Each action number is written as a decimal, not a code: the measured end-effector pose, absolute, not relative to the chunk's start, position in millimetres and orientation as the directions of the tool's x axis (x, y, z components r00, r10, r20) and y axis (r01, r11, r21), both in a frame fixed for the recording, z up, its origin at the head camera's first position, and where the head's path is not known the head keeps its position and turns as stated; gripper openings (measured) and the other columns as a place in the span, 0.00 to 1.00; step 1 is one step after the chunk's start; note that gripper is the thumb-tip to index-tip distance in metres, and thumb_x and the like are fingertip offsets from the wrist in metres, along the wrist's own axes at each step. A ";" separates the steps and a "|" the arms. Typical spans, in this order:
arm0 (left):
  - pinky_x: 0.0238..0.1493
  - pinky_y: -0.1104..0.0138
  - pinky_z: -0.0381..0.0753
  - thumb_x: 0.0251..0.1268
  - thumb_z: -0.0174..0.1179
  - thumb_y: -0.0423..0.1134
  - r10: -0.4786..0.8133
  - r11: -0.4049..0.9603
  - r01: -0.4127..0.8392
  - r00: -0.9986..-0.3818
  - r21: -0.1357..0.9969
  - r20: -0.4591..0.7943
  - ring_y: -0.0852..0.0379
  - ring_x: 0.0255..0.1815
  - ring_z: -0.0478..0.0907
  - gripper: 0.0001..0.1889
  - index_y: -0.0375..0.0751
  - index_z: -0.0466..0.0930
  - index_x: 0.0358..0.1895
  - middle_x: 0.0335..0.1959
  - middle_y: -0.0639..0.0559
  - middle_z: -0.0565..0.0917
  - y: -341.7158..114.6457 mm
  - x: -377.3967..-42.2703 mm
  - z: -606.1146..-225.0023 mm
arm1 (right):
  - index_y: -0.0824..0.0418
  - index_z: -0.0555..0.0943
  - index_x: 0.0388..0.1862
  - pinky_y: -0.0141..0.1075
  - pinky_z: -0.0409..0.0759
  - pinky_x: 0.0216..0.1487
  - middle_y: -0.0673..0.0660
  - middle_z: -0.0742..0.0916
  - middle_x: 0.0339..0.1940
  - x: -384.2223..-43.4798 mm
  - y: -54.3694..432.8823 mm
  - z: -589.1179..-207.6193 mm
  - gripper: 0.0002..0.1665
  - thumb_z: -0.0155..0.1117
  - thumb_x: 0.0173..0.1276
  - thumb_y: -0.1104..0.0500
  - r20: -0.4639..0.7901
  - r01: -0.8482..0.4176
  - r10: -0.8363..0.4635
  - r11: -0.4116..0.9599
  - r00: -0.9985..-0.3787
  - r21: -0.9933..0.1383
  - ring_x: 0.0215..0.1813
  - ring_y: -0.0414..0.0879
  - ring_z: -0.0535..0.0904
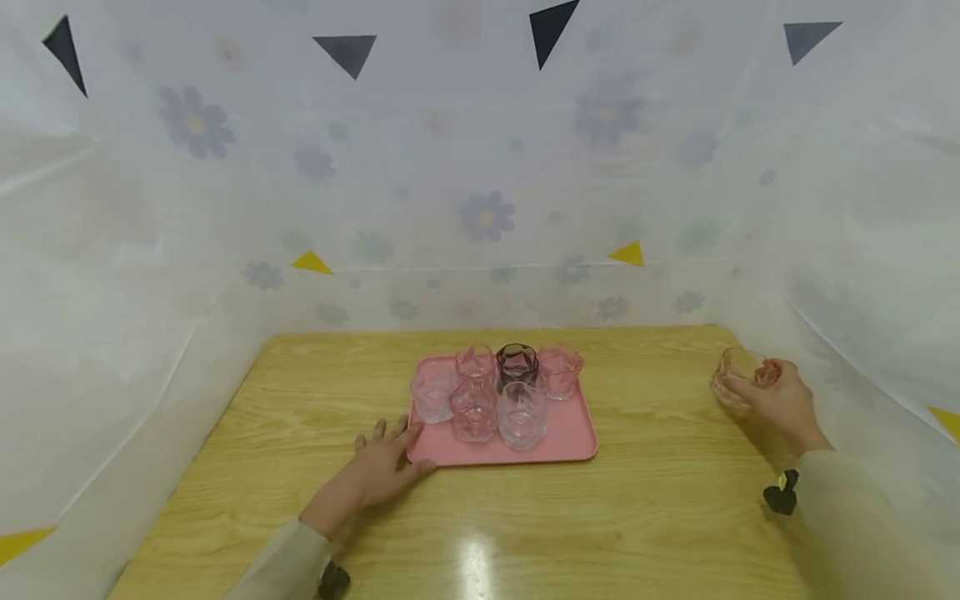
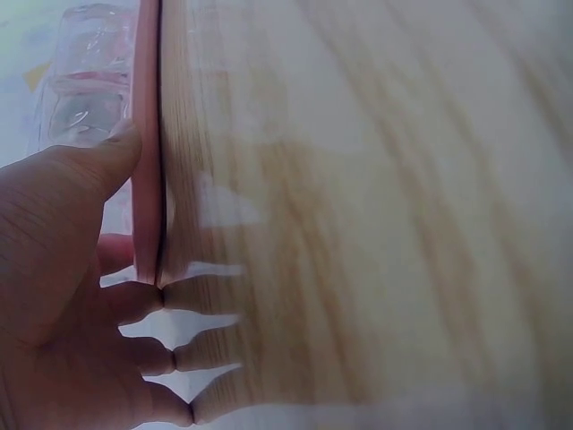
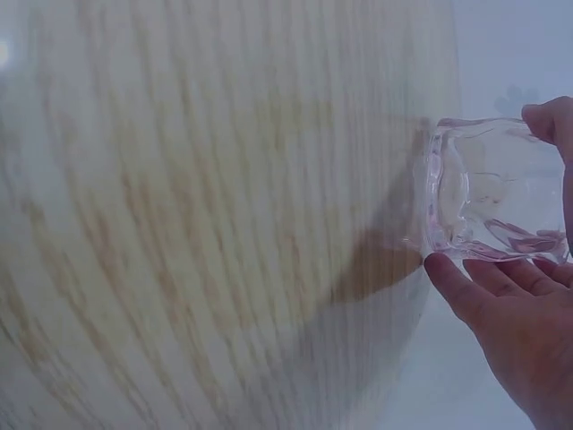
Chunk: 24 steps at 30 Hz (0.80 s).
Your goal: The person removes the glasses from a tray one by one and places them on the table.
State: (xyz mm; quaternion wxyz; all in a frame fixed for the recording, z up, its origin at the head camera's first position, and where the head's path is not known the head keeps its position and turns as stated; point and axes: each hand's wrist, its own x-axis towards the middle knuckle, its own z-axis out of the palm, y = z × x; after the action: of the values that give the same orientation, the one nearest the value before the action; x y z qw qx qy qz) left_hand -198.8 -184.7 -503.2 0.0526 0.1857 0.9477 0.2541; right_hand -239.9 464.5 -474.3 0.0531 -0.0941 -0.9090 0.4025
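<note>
On the pink tray (image 1: 487, 454), several faceted drinking glasses stand close together. A dark grey glass (image 1: 517, 362) is at the back, pink glasses (image 1: 474, 417) are among them, and a clear glass (image 1: 522, 421) stands at the front. My left hand (image 1: 378, 467) rests at the tray's front left corner, thumb against the rim and the other fingers spread and touching the table. Far to the right, my right hand (image 1: 783, 404) grips a clear, faintly pinkish glass (image 3: 497, 193) between thumb and fingers. Whether that glass touches the table I cannot tell.
The wooden table (image 1: 660, 500) ends at a pale flowered sheet (image 1: 420, 208) along the back and both sides. The right hand's glass is close to the right side of the sheet. Black and yellow triangles (image 1: 311, 262) mark the sheet.
</note>
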 end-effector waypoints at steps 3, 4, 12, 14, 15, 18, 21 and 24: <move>0.70 0.17 0.38 0.74 0.57 0.67 0.373 0.812 0.311 -0.927 0.493 -0.030 0.12 0.79 0.48 0.43 0.41 0.65 0.81 0.81 0.28 0.61 -182.9 -196.3 -494.1 | 0.79 0.40 0.83 0.75 0.66 0.67 0.80 0.67 0.72 -239.0 465.1 -475.6 0.66 0.64 0.75 0.36 0.031 0.130 0.229 0.654 -0.973 -0.745 0.71 0.76 0.65; 0.71 0.17 0.39 0.75 0.57 0.66 0.375 0.810 0.312 -0.927 0.497 -0.030 0.12 0.79 0.48 0.43 0.40 0.65 0.81 0.81 0.27 0.61 -182.1 -194.3 -490.1 | 0.79 0.41 0.82 0.75 0.66 0.67 0.79 0.68 0.71 -238.7 465.1 -475.8 0.65 0.64 0.76 0.36 0.036 0.125 0.228 0.652 -0.973 -0.748 0.71 0.75 0.65; 0.69 0.16 0.41 0.75 0.57 0.66 0.379 0.810 0.320 -0.925 0.491 -0.023 0.11 0.78 0.50 0.43 0.39 0.66 0.80 0.80 0.26 0.62 -180.4 -191.2 -489.5 | 0.80 0.43 0.82 0.74 0.67 0.66 0.82 0.67 0.73 -239.4 466.8 -478.0 0.65 0.63 0.76 0.36 0.038 0.136 0.241 0.662 -0.970 -0.737 0.71 0.77 0.65; 0.71 0.17 0.40 0.76 0.56 0.66 0.371 0.821 0.306 -0.927 0.481 -0.045 0.12 0.79 0.49 0.42 0.41 0.64 0.81 0.81 0.27 0.61 -180.1 -192.3 -489.6 | 0.80 0.44 0.82 0.74 0.67 0.66 0.82 0.67 0.73 -240.2 466.9 -478.3 0.64 0.63 0.76 0.36 0.044 0.134 0.242 0.669 -0.969 -0.731 0.71 0.77 0.65; 0.72 0.18 0.40 0.76 0.56 0.65 0.368 0.827 0.297 -0.928 0.477 -0.059 0.14 0.80 0.49 0.42 0.41 0.64 0.82 0.82 0.28 0.61 -180.0 -193.0 -489.7 | 0.81 0.44 0.82 0.73 0.67 0.65 0.82 0.67 0.73 -240.4 467.0 -478.4 0.64 0.63 0.76 0.36 0.048 0.130 0.240 0.671 -0.970 -0.730 0.71 0.77 0.66; 0.73 0.19 0.40 0.77 0.56 0.65 0.363 0.838 0.289 -0.928 0.463 -0.078 0.15 0.81 0.48 0.41 0.43 0.62 0.83 0.83 0.30 0.60 -179.8 -194.0 -490.1 | 0.81 0.44 0.82 0.74 0.67 0.65 0.83 0.67 0.73 -240.1 466.7 -478.4 0.63 0.63 0.76 0.37 0.050 0.126 0.236 0.672 -0.970 -0.730 0.70 0.78 0.66; 0.73 0.19 0.42 0.77 0.56 0.64 0.362 0.843 0.290 -0.929 0.453 -0.079 0.16 0.81 0.49 0.41 0.43 0.63 0.83 0.83 0.31 0.60 -179.8 -193.7 -489.5 | 0.80 0.42 0.82 0.75 0.66 0.66 0.84 0.65 0.74 -239.4 466.4 -477.2 0.63 0.62 0.77 0.38 0.044 0.126 0.230 0.672 -0.972 -0.729 0.71 0.80 0.64; 0.73 0.19 0.42 0.77 0.57 0.64 0.363 0.841 0.293 -0.929 0.455 -0.073 0.15 0.81 0.49 0.41 0.42 0.63 0.82 0.82 0.30 0.60 -180.5 -192.8 -488.4 | 0.78 0.39 0.83 0.76 0.64 0.67 0.85 0.61 0.78 -239.7 466.0 -473.8 0.64 0.61 0.77 0.37 0.028 0.132 0.220 0.678 -0.975 -0.723 0.74 0.82 0.60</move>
State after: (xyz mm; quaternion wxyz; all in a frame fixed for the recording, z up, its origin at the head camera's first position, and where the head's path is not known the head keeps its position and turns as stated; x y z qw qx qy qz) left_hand -192.8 -180.5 -488.4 0.0782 0.1713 0.9563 0.2239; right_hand -239.7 466.0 -473.8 0.0565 -0.0963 -0.9142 0.3895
